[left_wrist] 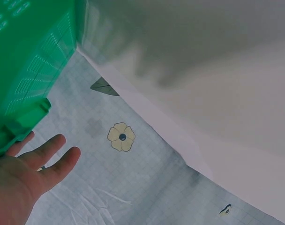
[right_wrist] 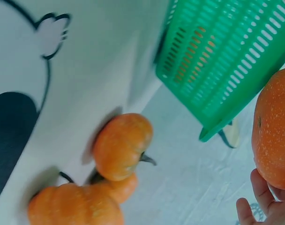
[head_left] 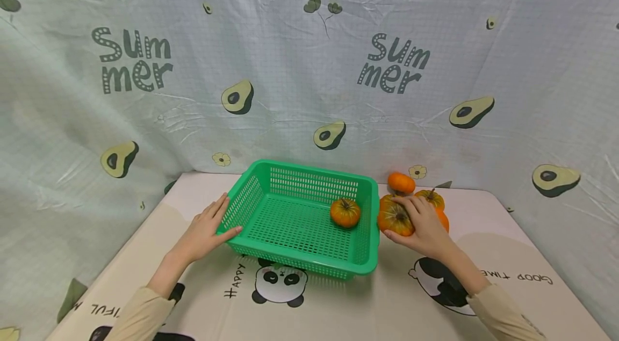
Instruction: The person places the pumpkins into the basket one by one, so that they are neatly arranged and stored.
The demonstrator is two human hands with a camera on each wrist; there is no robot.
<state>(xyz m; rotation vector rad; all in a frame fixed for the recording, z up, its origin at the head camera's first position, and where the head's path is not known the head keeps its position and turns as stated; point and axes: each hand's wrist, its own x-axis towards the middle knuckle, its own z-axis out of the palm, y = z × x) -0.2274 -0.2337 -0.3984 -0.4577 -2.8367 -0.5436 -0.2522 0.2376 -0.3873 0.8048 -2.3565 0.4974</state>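
Note:
A green plastic basket with slotted walls stands mid-table in the head view. Inside it, toward the right, lies one orange-green pumpkin. My left hand rests on the basket's left rim, thumb spread and fingers extended; in the left wrist view that hand shows fairly straight fingers. Just outside the right wall, my right hand holds another small pumpkin between thumb and fingers. The right wrist view shows this held pumpkin close to the basket rim, apart from the other pumpkins.
Behind and beside the right hand sit more small pumpkins: an orange one, a greenish one and another orange one, partly hidden. The panda-print table meets a hanging avocado-print cloth at the back and sides.

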